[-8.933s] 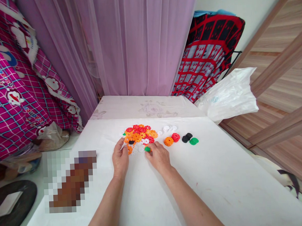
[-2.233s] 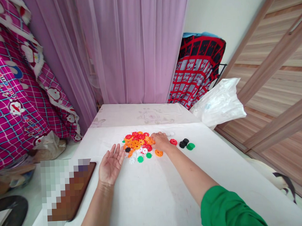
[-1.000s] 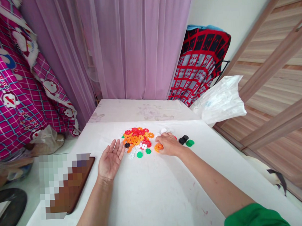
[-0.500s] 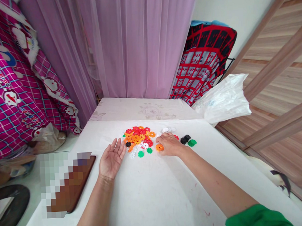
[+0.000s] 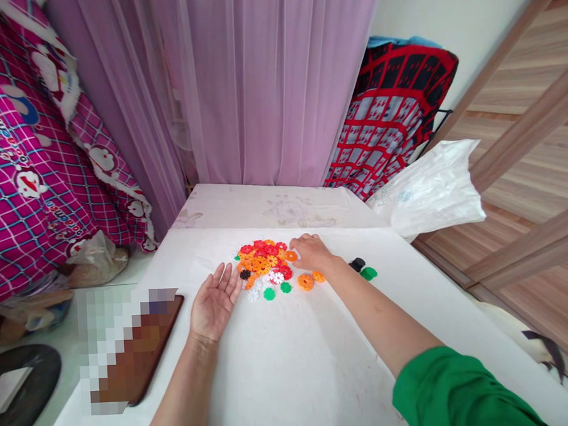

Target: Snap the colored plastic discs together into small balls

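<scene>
Lettering on the pink checked cloth (image 5: 50, 157), left: the upper inscription (image 5: 1, 134) reads approximately "oraemen", its initial letter unclear; a smaller lower inscription (image 5: 64, 214) appears to repeat the word. The white plastic bag (image 5: 438, 190), right, bears a faint bluish print (image 5: 404, 196), too indistinct to read.

Between the two forearms the table (image 5: 276, 370) offers a broad open stretch up to the pile of discs (image 5: 262, 263). The left hand (image 5: 215, 305), palm up, bars the pile's left side; a narrower lane runs between its forearm and the brown slab (image 5: 169, 337). The right hand (image 5: 310, 252) and forearm cut across the way to the black discs (image 5: 358, 264). Beyond the pile, a strip reaches the curtain (image 5: 269, 82); a white bag (image 5: 438, 187) crowds the far right corner.
</scene>
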Available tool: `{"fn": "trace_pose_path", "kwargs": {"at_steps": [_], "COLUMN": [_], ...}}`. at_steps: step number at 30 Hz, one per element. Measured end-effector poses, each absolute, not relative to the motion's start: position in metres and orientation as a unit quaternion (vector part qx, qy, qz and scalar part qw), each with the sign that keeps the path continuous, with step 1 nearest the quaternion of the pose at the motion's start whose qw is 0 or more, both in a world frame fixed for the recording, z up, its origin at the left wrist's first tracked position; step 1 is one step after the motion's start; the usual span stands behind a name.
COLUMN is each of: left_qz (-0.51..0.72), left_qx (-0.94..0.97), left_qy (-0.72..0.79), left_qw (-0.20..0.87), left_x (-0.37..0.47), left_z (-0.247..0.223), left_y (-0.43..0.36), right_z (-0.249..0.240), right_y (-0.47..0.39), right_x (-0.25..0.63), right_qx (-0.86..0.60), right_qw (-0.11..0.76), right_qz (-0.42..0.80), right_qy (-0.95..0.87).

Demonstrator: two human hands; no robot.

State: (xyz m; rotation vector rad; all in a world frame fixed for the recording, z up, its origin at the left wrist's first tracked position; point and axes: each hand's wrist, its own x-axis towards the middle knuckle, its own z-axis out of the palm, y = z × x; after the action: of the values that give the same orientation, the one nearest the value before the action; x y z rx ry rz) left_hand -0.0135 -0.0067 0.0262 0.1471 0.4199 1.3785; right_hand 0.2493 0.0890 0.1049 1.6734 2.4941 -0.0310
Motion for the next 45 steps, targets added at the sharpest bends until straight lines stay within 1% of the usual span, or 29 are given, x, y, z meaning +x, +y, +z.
{"fn": "trace_pose_path", "kwargs": {"at_steps": [3,7,13,17,21,25,30,38,45], "left_qz": [0.628,0.625,0.632,0.631,0.626,0.628,0.631,0.630,0.632], "left_qx": [0.071,0.081,0.066,0.061,0.068,0.067,0.071,0.072,0.059], "left_qy": [0.199,0.200,0.208,0.205,0.189,0.187,0.202,0.202,0.212], "left_qw": [0.749,0.751,0.744,0.745,0.754,0.752,0.746,0.747,0.743], "left_x": [-0.013,-0.012,-0.010,-0.010,-0.012,-0.012,-0.011,-0.012,-0.010], "left_z": [0.025,0.026,0.030,0.029,0.027,0.028,0.029,0.028,0.034], "left_y": [-0.006,-0.006,-0.007,-0.006,-0.006,-0.006,-0.006,-0.005,-0.007], "right_z": [0.094,0.085,0.094,0.107,0.112,0.106,0.095,0.091,0.093], "right_y": [0.100,0.107,0.104,0.096,0.076,0.052,0.037,0.032,0.034], "right_x": [0.242,0.238,0.237,0.249,0.266,0.277,0.280,0.276,0.276], "right_qx": [0.558,0.558,0.553,0.556,0.535,0.504,0.498,0.496,0.499], "right_qw": [0.086,0.085,0.082,0.059,0.035,0.041,0.039,0.033,0.045], "right_qz": [-0.017,-0.015,-0.004,0.004,-0.018,-0.041,-0.031,-0.021,-0.029], "right_qy": [0.825,0.825,0.829,0.829,0.844,0.862,0.866,0.867,0.865]}}
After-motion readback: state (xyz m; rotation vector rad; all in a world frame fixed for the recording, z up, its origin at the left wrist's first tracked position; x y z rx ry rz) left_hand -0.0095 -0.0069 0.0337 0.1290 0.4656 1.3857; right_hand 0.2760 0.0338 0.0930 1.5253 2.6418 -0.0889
